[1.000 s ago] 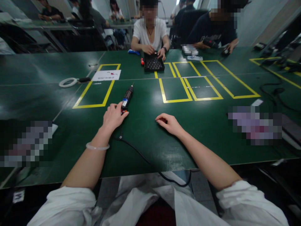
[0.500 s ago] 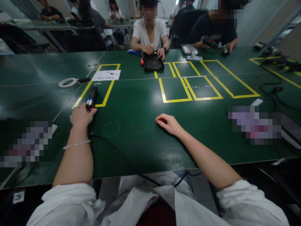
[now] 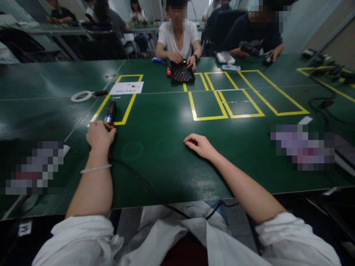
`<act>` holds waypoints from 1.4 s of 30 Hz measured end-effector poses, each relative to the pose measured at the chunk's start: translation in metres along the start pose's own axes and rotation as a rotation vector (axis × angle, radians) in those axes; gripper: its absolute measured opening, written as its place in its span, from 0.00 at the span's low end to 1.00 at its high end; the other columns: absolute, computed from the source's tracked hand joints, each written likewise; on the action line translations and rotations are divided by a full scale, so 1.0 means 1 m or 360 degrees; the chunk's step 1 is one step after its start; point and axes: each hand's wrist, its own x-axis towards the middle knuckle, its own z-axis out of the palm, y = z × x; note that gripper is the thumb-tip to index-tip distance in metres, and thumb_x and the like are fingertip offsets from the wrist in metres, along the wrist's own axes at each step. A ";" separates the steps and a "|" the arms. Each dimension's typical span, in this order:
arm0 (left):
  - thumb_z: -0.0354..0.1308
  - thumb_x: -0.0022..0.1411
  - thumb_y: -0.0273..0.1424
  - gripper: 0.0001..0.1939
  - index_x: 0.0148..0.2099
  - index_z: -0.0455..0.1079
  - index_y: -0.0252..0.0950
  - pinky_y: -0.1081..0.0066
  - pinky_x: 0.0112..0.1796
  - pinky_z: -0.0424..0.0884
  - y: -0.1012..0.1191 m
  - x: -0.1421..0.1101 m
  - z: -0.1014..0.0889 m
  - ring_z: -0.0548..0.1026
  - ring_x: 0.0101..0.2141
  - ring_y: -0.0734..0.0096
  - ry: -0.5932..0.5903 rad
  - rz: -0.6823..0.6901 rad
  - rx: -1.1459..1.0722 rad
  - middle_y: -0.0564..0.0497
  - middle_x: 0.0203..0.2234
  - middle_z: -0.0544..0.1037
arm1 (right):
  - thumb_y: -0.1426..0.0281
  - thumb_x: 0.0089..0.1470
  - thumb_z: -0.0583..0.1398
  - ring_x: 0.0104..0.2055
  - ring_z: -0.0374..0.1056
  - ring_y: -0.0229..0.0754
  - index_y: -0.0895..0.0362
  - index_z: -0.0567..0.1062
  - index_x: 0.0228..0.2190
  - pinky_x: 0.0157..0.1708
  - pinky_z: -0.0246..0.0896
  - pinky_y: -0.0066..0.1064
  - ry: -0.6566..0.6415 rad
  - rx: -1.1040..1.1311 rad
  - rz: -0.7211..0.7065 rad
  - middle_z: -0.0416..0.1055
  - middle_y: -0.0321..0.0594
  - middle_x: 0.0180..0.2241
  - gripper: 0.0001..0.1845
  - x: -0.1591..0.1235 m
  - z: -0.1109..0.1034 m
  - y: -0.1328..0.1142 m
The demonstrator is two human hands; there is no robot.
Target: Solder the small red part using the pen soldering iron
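Observation:
My left hand (image 3: pixel 100 136) is closed round the rear end of a black electric screwdriver (image 3: pixel 110 112) with a blue and red band. The tool lies on the green table (image 3: pixel 166 122), pointing away from me along the near corner of a yellow taped rectangle (image 3: pixel 124 111). Its black cable (image 3: pixel 144 186) runs back across the table and over the front edge to my lap. My right hand (image 3: pixel 200 145) rests on the table near the middle, fingers loosely curled with nothing in them, apart from the tool.
A white ring (image 3: pixel 81 96) and a white sheet (image 3: pixel 126 88) lie beyond the tool. Across the table a person's hands rest on a black tray (image 3: pixel 181 73). More yellow rectangles (image 3: pixel 222 99) mark the middle, and black cables (image 3: pixel 324 105) lie at right.
My left hand has dragged the screwdriver from the table's middle to the left, up to the yellow rectangle's corner. In the last half second it barely shifted. The right hand stayed still.

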 end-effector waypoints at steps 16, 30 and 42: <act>0.53 0.66 0.38 0.20 0.53 0.70 0.31 0.66 0.47 0.70 0.084 -0.050 0.003 0.76 0.41 0.66 -0.0366 0.0673 -0.1102 0.44 0.42 0.78 | 0.69 0.59 0.59 0.29 0.64 0.36 0.58 0.77 0.36 0.33 0.59 0.28 -0.0002 0.0069 0.0034 0.72 0.37 0.30 0.08 0.001 0.001 -0.002; 0.65 0.56 0.40 0.18 0.42 0.70 0.31 0.67 0.41 0.71 0.155 -0.135 0.009 0.76 0.35 0.69 -0.1556 0.0679 -0.1860 0.45 0.35 0.78 | 0.61 0.52 0.67 0.31 0.70 0.35 0.58 0.73 0.38 0.34 0.67 0.28 -0.0185 0.0969 0.0197 0.75 0.38 0.31 0.16 0.002 0.007 -0.004; 0.63 0.58 0.41 0.18 0.41 0.69 0.31 0.68 0.40 0.70 0.157 -0.137 0.010 0.75 0.34 0.70 -0.1538 0.0663 -0.1804 0.46 0.33 0.78 | 0.59 0.50 0.68 0.29 0.69 0.34 0.57 0.72 0.38 0.31 0.66 0.27 -0.0134 0.1023 0.0197 0.73 0.35 0.30 0.18 0.003 0.007 -0.001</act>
